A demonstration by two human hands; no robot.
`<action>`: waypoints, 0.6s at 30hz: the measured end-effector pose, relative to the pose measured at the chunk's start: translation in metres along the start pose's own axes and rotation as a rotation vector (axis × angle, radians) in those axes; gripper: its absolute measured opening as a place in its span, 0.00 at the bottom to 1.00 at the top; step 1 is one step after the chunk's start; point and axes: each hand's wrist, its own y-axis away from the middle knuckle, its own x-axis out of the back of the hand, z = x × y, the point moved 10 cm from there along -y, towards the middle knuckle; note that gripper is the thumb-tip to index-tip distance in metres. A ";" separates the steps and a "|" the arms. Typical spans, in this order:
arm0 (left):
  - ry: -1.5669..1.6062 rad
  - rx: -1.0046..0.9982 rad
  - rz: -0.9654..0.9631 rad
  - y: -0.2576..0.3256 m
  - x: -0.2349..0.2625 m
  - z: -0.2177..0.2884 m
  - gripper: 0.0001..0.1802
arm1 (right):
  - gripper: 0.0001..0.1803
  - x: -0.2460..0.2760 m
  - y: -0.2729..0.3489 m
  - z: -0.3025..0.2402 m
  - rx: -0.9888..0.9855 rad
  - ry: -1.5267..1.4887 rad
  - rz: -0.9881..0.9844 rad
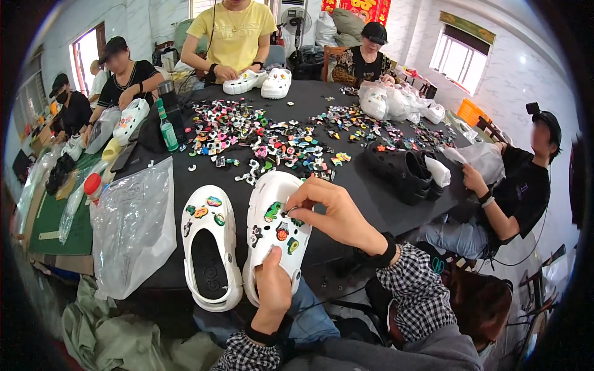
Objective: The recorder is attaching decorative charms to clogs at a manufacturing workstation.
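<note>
My left hand (pixel 273 286) grips the heel end of a white clog (pixel 267 185) at the near edge of the black table (pixel 365 185). My right hand (pixel 328 207) pinches a small charm against the clog's top, among several colourful charms fixed there. A second white clog (pixel 210 244), also with charms on its toe, lies flat just to the left. A big scatter of loose colourful charms (pixel 272 136) covers the table beyond both shoes.
A clear plastic bag (pixel 133 226) lies left of the clogs. Black clogs (pixel 402 170) sit to the right, a green bottle (pixel 167 130) at far left. Several people sit around the table, working on white clogs and bagged shoes (pixel 396 102).
</note>
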 end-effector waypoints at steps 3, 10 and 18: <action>0.021 0.003 0.002 0.000 0.001 -0.002 0.23 | 0.08 -0.003 -0.001 -0.001 -0.010 -0.024 -0.026; 0.033 0.024 0.018 -0.002 0.006 -0.009 0.24 | 0.08 -0.002 0.002 0.009 -0.129 -0.060 -0.044; -0.106 -0.007 0.004 0.002 0.006 -0.006 0.21 | 0.07 -0.006 -0.003 0.000 -0.102 -0.017 -0.107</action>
